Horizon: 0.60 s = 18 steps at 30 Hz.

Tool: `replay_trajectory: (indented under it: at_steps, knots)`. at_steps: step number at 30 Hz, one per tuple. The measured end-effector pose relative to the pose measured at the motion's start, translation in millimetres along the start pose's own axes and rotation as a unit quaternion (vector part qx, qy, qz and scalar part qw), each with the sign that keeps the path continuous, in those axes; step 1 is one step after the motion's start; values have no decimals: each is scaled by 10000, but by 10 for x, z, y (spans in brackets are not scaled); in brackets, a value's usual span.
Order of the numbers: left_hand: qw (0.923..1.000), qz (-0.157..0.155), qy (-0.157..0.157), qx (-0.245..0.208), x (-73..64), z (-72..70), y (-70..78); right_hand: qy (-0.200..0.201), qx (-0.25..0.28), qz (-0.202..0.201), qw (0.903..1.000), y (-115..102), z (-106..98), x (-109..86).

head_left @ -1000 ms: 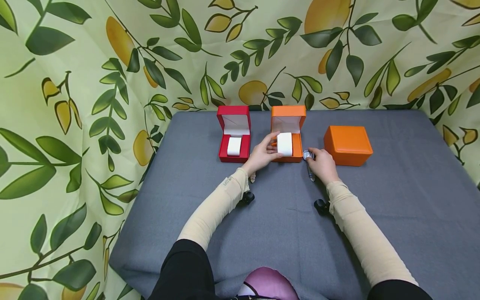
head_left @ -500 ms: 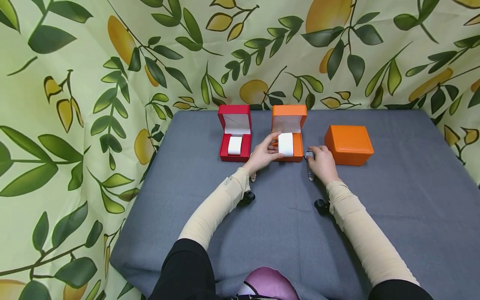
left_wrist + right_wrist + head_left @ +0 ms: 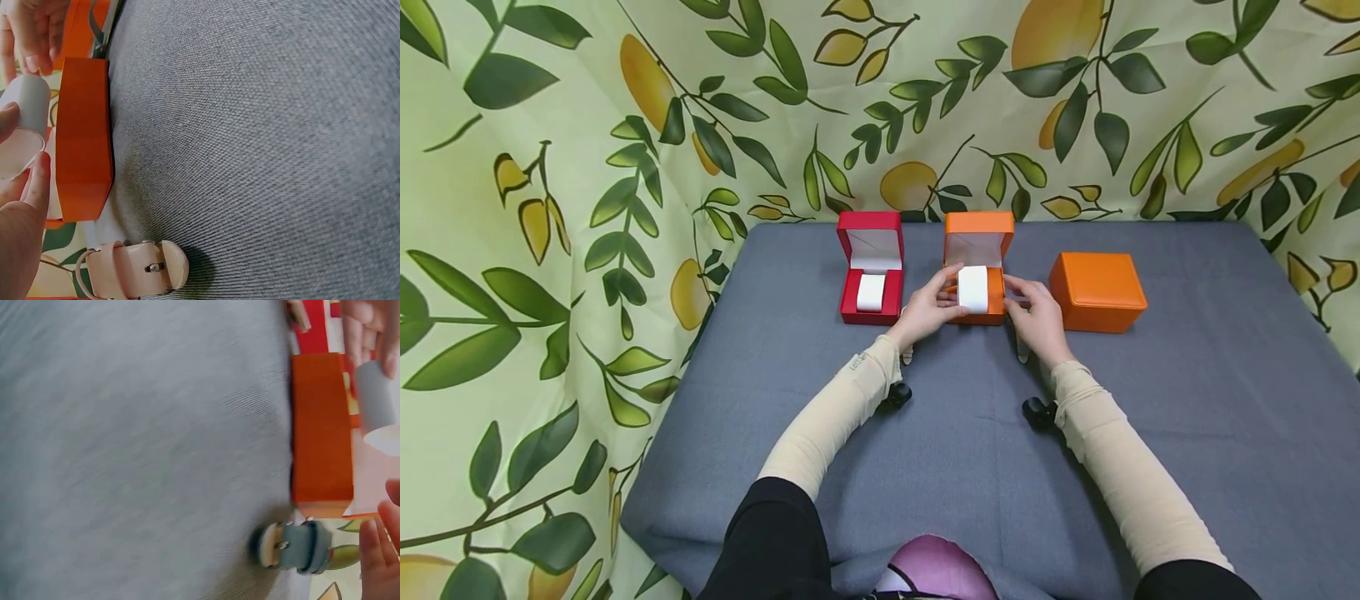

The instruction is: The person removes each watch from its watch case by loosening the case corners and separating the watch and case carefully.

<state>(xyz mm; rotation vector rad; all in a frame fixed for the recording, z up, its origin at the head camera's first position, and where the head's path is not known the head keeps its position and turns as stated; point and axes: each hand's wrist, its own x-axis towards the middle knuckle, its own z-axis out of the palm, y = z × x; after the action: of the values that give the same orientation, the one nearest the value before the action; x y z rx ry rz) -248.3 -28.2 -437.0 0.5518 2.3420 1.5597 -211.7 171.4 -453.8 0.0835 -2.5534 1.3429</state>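
My left hand [image 3: 925, 307] pinches a white watch cushion [image 3: 973, 289] by its end, over the open orange watch box [image 3: 995, 293]. The cushion's hollow end shows in the left wrist view. My right hand [image 3: 1037, 321] is at the box's right side with loosely bent fingers and nothing between them. Below it stands a watch with a grey strap [image 3: 299, 545], its face hidden in the head view. A watch with a pale pink strap [image 3: 134, 269] stands left of the orange box, mostly covered by my left hand in the head view.
An open red watch box [image 3: 891, 296] with a white cushion [image 3: 870, 292] inside stands at the left. To the right is a closed orange box [image 3: 1097, 292]. All rest on a grey cloth-covered table [image 3: 955, 450], with a leaf-patterned curtain [image 3: 850, 108] behind.
My right hand has come off the grey-strapped watch and shifted left and up toward the orange box and cushion. My left hand keeps its hold on the cushion.
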Motion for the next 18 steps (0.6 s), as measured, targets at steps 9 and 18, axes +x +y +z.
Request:
replay_trajectory:
  at_steps: [9, 18]
  knots:
    - [9998, 146, 100, -29, 81, 49, -48, -1224, 1026, 297, 9867, -46, 10, 67]
    - [9994, -57, 153, 299, 137, 38, -16, -1488, 876, 248, 9847, 5, 36, 128]
